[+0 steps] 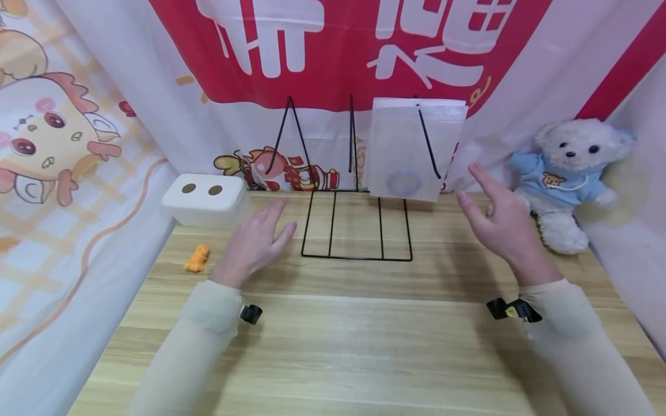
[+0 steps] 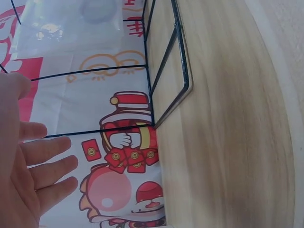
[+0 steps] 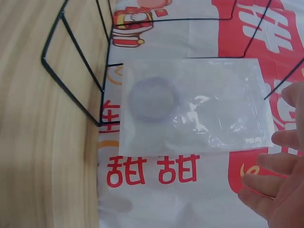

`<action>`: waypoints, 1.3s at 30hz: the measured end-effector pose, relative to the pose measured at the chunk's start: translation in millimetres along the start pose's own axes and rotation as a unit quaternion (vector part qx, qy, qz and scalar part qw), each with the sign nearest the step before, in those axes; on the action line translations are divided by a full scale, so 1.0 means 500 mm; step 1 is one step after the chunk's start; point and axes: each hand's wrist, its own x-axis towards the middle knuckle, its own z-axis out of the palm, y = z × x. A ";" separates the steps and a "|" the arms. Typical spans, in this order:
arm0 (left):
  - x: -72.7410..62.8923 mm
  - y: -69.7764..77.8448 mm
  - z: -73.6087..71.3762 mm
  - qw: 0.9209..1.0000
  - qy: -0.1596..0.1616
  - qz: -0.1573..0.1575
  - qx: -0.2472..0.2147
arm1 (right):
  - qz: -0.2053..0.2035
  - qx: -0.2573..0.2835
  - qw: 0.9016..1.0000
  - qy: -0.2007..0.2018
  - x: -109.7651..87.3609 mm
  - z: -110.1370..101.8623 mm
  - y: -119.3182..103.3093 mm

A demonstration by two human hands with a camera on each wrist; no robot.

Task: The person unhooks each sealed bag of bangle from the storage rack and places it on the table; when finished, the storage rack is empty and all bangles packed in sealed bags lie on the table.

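Observation:
A black wire rack [image 1: 356,257] with upright prongs stands at the back of the wooden table. From its right prong hangs a clear plastic bag [image 1: 411,144]; a pale violet ring [image 3: 154,100] shows through it in the right wrist view. My left hand [image 1: 255,240] hovers left of the rack, fingers extended and holding nothing. On the other side, my right hand [image 1: 496,216] is raised between the bag and a teddy bear, thumb and fingers spread, apart from the bag. Both wrists wear black straps.
A white box [image 1: 205,199] with two round holes stands at the back left, an orange bundle of cord [image 1: 197,258] in front of it. The white teddy bear [image 1: 564,167] in a blue hoodie sits at the back right. Printed cloth [image 1: 333,63] hangs behind the rack.

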 end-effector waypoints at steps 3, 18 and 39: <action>0.009 -0.006 0.008 1.000 -0.024 -0.003 0.000 | 0.002 0.016 0.999 0.040 0.010 -0.002 0.003; 0.035 -0.033 0.053 0.996 -0.091 0.009 0.013 | 0.055 0.095 0.991 0.070 0.048 -0.008 -0.001; 0.042 -0.047 0.100 0.982 -0.185 0.037 0.022 | 0.105 0.145 0.974 0.136 0.096 -0.015 -0.010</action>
